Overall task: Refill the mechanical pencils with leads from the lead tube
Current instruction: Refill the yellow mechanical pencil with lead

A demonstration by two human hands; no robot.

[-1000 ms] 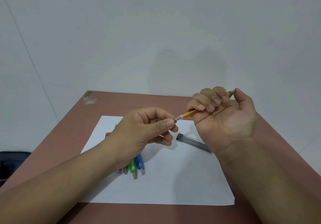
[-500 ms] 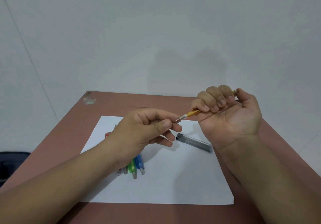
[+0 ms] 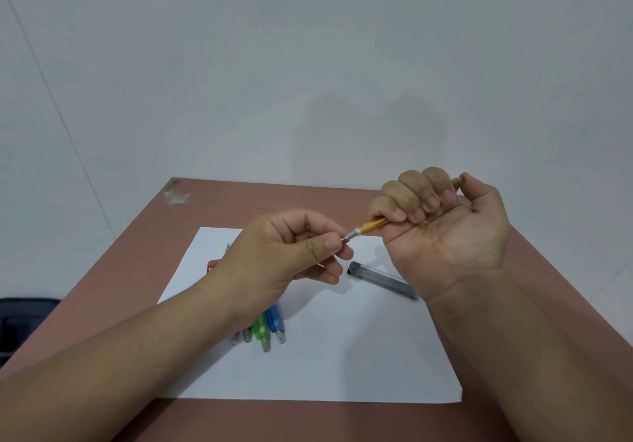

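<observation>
A slim orange plastic mechanical pencil (image 3: 371, 225) is gripped in the right hand (image 3: 442, 232), its metal tip pinched by the left hand (image 3: 281, 260) fingers (image 3: 329, 244).

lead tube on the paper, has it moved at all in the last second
No. The lead tube lies at the same spot and angle on the white paper, just right of the left hand.

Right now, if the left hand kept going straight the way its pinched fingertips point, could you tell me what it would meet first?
The left hand points right and slightly up, at the tip of the orange pencil in the right hand's grip. That tip comes first; it seems already at the fingertips, then the right hand's curled fingers, though depth is unclear.
</observation>
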